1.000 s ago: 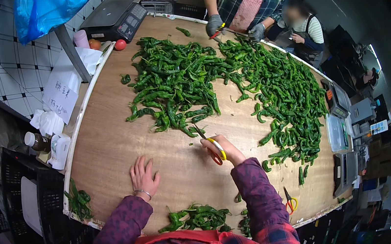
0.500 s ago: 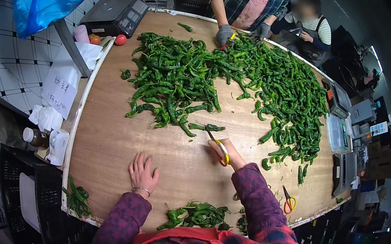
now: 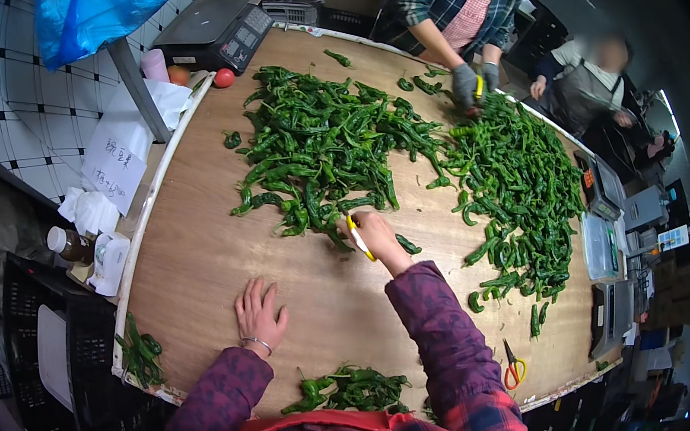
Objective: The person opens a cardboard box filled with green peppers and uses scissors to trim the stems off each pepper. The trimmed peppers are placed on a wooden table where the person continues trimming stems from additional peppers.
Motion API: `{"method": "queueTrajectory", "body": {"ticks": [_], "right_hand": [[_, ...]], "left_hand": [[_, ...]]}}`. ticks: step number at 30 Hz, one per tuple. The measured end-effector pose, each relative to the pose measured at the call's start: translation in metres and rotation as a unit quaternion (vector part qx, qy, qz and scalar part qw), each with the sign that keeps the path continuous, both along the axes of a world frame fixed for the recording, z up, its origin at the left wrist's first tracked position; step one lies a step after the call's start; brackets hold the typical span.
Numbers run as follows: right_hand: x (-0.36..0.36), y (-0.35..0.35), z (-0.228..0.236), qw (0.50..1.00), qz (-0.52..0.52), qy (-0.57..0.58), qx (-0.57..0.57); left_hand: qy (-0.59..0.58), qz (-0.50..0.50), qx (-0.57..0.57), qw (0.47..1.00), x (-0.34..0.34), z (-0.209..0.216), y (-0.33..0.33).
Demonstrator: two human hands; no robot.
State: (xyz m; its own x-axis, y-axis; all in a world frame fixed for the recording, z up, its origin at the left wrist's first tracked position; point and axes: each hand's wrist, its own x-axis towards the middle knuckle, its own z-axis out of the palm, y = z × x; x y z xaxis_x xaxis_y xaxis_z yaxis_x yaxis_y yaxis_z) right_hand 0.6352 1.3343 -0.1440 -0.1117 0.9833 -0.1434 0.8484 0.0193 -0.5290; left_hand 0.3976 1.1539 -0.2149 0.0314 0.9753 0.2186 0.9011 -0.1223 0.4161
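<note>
My left hand (image 3: 261, 315) lies flat on the wooden tabletop (image 3: 188, 280), fingers stretched, a bracelet at its wrist. My right hand (image 3: 377, 236) is closed round scissors with yellow-and-white handles (image 3: 358, 238). Their blades are hidden at the near edge of a heap of green peppers (image 3: 310, 146). One loose pepper (image 3: 408, 244) lies just right of that hand. Close to my body is a small bunch of peppers (image 3: 354, 386).
A larger pepper heap (image 3: 524, 183) spreads along the right side. Across the table, a co-worker's gloved hand (image 3: 466, 86) holds a yellow-handled tool. Scissors with orange-yellow handles (image 3: 514, 366) lie near right. A scale (image 3: 212, 32) stands far left; black crates (image 3: 53, 385) sit left.
My right hand has moved forward and left with the scissors to the heap's edge. My left hand stays flat. The co-worker's gloved hands have shifted right over the larger heap.
</note>
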Motion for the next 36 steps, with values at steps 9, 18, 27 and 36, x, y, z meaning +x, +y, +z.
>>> {"method": "queueTrajectory", "body": {"ticks": [9,18,27,36], "right_hand": [[-0.026,0.038,-0.013,0.998,-0.036,-0.049,0.007],[-0.006,0.021,-0.004,0.996,0.061,0.026,0.066],[0.141,-0.117,0.005,0.960,-0.198,0.187,-0.062],[0.125,-0.129,0.019,0.930,-0.197,0.291,-0.106]], "left_hand": [[0.004,0.008,-0.016,1.000,0.000,0.002,-0.001],[-0.009,-0.006,-0.016,1.000,0.000,0.004,-0.001],[0.000,-0.004,-0.008,1.000,0.003,0.002,0.001],[0.000,-0.003,-0.005,1.000,0.001,0.005,0.000]]}}
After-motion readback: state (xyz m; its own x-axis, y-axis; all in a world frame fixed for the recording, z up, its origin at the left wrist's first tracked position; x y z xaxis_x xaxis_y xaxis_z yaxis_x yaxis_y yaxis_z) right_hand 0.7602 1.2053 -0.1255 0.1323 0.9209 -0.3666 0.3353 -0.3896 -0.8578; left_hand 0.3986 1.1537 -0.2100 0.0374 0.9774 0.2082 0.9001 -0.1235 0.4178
